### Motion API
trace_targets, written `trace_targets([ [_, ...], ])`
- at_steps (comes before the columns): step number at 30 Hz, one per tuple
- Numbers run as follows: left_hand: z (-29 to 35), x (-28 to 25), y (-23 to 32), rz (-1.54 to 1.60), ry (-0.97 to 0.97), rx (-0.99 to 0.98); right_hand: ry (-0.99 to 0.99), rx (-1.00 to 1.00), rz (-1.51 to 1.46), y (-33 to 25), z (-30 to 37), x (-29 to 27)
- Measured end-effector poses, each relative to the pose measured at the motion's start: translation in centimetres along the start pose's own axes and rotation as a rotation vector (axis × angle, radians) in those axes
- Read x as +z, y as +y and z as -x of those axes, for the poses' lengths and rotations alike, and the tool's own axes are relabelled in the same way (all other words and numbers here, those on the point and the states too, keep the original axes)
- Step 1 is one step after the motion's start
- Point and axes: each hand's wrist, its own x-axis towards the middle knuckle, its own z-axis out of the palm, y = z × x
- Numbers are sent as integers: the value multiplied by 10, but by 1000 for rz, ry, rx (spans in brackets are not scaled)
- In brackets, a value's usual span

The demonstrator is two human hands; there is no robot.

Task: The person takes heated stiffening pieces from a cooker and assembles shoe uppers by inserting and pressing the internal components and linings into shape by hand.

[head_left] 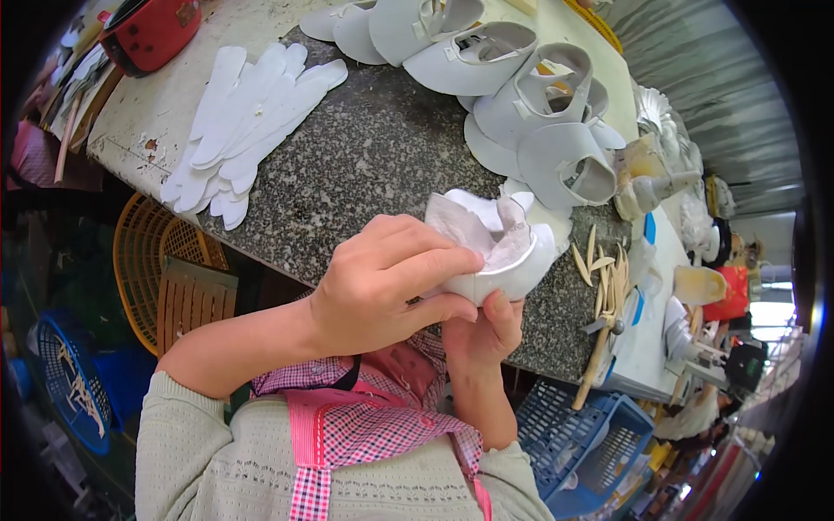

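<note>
A white shoe upper (512, 278) is held between my two hands over the near edge of the stone slab. Its opening faces up and greyish lining flaps (465, 224) stand out of it. My left hand (382, 273) pinches the upper's near left rim, thumb low on the outside and fingertips at the lining. From below, my right hand (486, 334) grips the upper, its thumb against the outer wall; its other fingers are mostly hidden behind the shoe. Several similar white shoe uppers (473, 65) sit in a curved row along the slab's far side.
White sole-shaped pieces (252, 113) lie fanned on the speckled stone slab (373, 130). At right are a hammer (591, 369), pale curved strips (612, 278) and a glue-stained container (638, 165). A red pot (152, 35) stands far left; baskets (143, 278) sit below the table.
</note>
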Motion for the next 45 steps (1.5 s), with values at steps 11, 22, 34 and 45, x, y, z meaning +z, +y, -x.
trace_targets([
  [11,-4,-2,-9,52,-223,-171,-284,-236,150,10,-14,-49],
  [22,-5,-11,-41,144,-533,-10,-148,83,263,-8,-19,-43],
  [34,15,-12,-20,-71,-424,-161,-15,5,78,15,-7,-40],
  [45,13,-21,-31,141,-393,-350,-136,42,207,23,3,-41],
])
